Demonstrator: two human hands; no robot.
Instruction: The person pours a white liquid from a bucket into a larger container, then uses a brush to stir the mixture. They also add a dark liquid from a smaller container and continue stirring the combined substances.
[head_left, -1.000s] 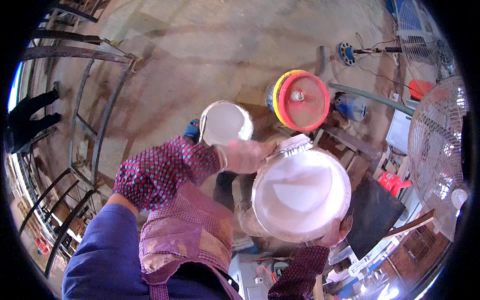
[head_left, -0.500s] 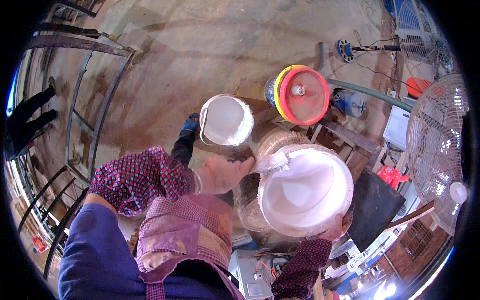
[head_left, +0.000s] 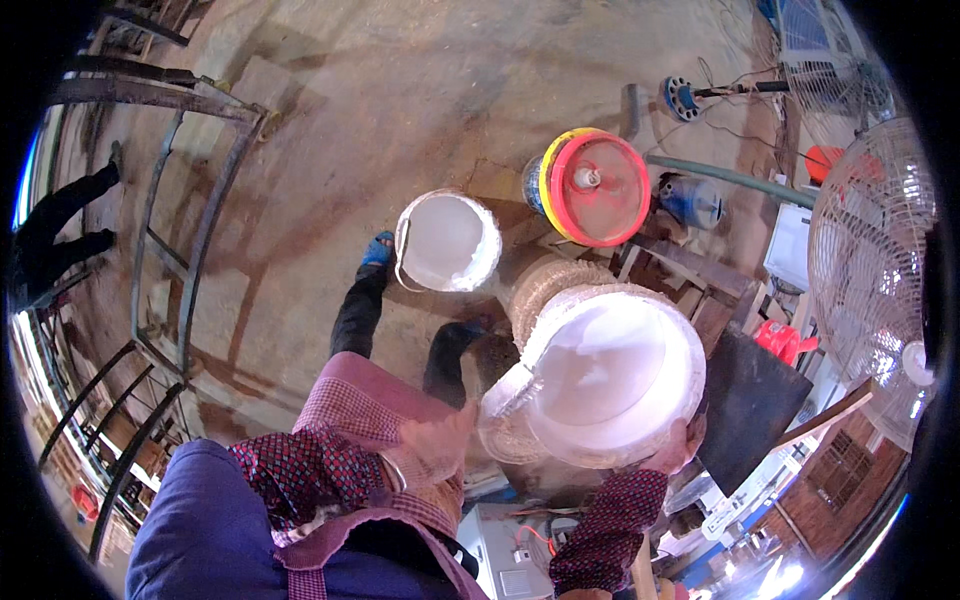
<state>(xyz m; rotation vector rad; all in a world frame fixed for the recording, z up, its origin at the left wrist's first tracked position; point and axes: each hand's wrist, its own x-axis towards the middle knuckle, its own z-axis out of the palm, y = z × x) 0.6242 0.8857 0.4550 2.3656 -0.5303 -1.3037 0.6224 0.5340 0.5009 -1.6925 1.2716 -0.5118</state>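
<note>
A wide white bucket (head_left: 620,365) with white liquid inside sits tipped toward me on a rough, round, pale-caked base (head_left: 550,285). My right hand (head_left: 680,447) grips its near right side, with the fingers partly hidden. My left hand (head_left: 438,440), blurred by motion, is in front of my checked apron. It holds a flat, white-caked brush (head_left: 512,388), whose head is at the bucket's left rim. Farther off on the floor, a smaller white bucket (head_left: 447,243) with a wire handle holds pale liquid.
Beyond the large bucket stands a red and yellow lidded drum (head_left: 602,190). A dark board (head_left: 752,408) and a caged fan (head_left: 875,290) are at right. Metal frames (head_left: 205,215) stand at left, near another person's dark-clad legs (head_left: 65,220). My blue shoe (head_left: 377,249) is beside the small bucket.
My left hand has moved down and toward my body, drawing the brush down along the bucket's left rim. The liquid's surface has shifted; my right hand keeps its grip.
</note>
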